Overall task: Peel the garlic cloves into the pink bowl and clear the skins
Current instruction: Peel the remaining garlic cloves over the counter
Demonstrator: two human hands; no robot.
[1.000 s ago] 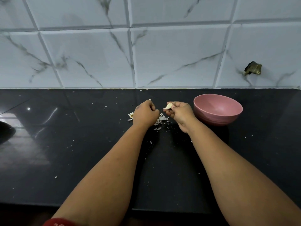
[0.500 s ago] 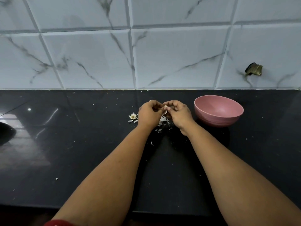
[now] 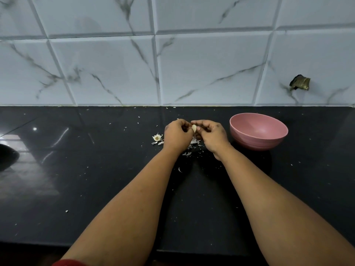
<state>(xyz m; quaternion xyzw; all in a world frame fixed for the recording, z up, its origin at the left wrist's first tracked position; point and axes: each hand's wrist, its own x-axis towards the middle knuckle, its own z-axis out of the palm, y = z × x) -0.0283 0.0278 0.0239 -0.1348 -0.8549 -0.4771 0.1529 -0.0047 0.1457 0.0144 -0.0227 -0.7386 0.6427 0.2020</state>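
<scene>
A pale garlic clove [image 3: 194,128] is pinched between the curled fingers of the left hand [image 3: 177,135] and the right hand [image 3: 212,135], which are pressed close together above the black countertop [image 3: 96,179]. Torn skins [image 3: 193,144] are scattered beneath and between the wrists, and a dried garlic root end [image 3: 157,138] is seen just left of the left hand. The pink bowl [image 3: 258,130] is set upright near the right hand, by the marbled tile wall [image 3: 192,64].

Surface: your black polished counter [image 3: 96,179], running to the tiled wall.
On it, right: pink bowl [image 3: 258,131], upright.
On it, centre: garlic skins [image 3: 192,144] and a root stub [image 3: 157,138], scattered.
</scene>
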